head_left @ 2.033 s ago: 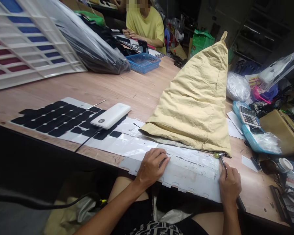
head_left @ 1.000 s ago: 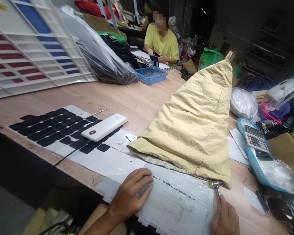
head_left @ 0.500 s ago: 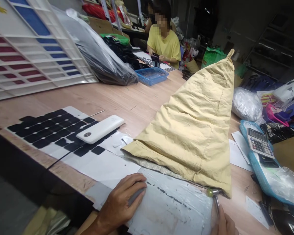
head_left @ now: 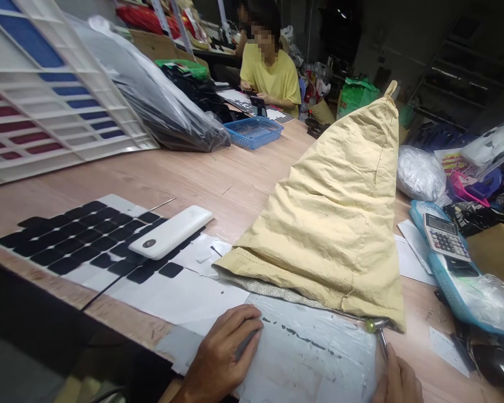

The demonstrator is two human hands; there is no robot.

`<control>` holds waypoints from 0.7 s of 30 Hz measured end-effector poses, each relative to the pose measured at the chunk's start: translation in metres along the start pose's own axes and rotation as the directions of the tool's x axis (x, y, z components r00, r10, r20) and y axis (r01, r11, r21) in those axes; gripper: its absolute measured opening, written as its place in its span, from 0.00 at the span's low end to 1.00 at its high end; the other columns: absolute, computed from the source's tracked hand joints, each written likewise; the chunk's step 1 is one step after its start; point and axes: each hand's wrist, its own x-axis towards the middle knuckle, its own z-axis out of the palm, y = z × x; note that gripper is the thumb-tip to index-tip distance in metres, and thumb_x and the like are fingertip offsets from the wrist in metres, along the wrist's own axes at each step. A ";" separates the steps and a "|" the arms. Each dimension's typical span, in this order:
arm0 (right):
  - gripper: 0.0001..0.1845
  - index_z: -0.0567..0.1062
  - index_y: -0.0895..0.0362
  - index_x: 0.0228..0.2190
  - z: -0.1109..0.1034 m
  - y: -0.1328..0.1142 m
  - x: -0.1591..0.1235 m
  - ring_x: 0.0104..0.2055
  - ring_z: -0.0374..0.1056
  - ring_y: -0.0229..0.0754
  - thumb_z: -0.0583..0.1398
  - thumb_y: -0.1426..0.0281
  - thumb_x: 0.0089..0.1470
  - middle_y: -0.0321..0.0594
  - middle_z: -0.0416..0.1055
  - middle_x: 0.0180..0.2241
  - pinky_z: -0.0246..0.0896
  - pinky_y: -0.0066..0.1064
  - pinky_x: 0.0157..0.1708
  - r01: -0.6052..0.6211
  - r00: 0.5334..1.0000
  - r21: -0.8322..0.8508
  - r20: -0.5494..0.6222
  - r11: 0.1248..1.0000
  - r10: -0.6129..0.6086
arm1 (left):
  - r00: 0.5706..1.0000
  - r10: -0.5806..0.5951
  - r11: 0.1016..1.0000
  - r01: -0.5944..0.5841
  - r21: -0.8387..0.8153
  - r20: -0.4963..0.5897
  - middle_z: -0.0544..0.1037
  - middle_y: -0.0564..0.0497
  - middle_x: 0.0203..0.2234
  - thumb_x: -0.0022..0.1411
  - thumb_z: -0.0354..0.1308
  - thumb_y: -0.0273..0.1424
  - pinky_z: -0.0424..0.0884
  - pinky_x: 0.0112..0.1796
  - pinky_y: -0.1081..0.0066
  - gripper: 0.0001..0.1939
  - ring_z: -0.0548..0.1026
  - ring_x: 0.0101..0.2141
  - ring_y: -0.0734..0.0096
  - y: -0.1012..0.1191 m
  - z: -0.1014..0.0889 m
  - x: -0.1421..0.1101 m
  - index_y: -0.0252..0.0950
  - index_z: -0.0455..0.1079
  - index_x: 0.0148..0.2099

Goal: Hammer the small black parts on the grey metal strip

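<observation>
My left hand rests at the near edge of a greyish-white board, its fingers and thumb closed around a dark grey rounded piece. A row of dark marks runs along the board in front of it. At the lower right, my right hand grips the handle of a small hammer with a yellow-green face; the hand is partly cut off by the frame. The hammer head lies beside the bottom edge of a large creased pale-yellow fabric piece, tapered toward a loop at its top.
To the left lies a white sheet with several black rounded squares, with a white oblong device on it. A calculator sits in a blue tray at right. Across the table are a blue basket and a seated person in yellow.
The view has shifted slightly, so the things on the table appear a little displaced. Both hands keep their holds and stay nearly in the same place on the table.
</observation>
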 end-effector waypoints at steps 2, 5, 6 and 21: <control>0.41 0.57 0.47 0.69 0.001 0.004 0.001 0.32 0.69 0.48 0.55 0.77 0.57 0.43 0.77 0.39 0.59 0.36 0.31 0.028 0.999 0.017 -0.017 0.999 -0.028 | 1.000 0.002 1.000 -0.002 -0.002 -0.001 0.78 0.48 0.39 0.64 0.54 0.21 0.75 0.47 0.63 0.10 0.77 0.44 0.63 0.001 0.000 0.000 0.40 0.74 0.40; 0.36 0.61 0.49 0.67 -0.002 0.006 0.005 0.32 0.69 0.47 0.54 0.76 0.58 0.43 0.77 0.38 0.60 0.36 0.33 0.071 0.997 0.032 -0.016 0.997 -0.070 | 1.000 -0.002 1.000 0.002 -0.003 -0.001 0.78 0.47 0.39 0.65 0.54 0.21 0.74 0.47 0.63 0.10 0.76 0.44 0.63 0.002 0.000 -0.002 0.40 0.73 0.40; 0.35 0.63 0.49 0.66 -0.005 0.006 0.008 0.32 0.68 0.46 0.54 0.76 0.58 0.43 0.77 0.38 0.59 0.36 0.33 0.084 0.996 0.028 -0.018 0.996 -0.083 | 1.000 -0.003 1.000 0.003 -0.005 -0.001 0.78 0.47 0.39 0.65 0.54 0.21 0.74 0.47 0.62 0.10 0.76 0.44 0.63 0.003 0.000 -0.002 0.40 0.73 0.40; 0.20 0.71 0.55 0.54 -0.022 -0.009 0.020 0.35 0.65 0.47 0.50 0.75 0.65 0.43 0.74 0.36 0.57 0.36 0.36 0.031 0.999 0.007 0.040 0.999 -0.031 | 1.000 -0.008 0.999 0.009 0.047 -0.016 0.78 0.47 0.39 0.66 0.53 0.21 0.73 0.47 0.61 0.09 0.76 0.43 0.62 0.006 0.003 -0.005 0.38 0.73 0.39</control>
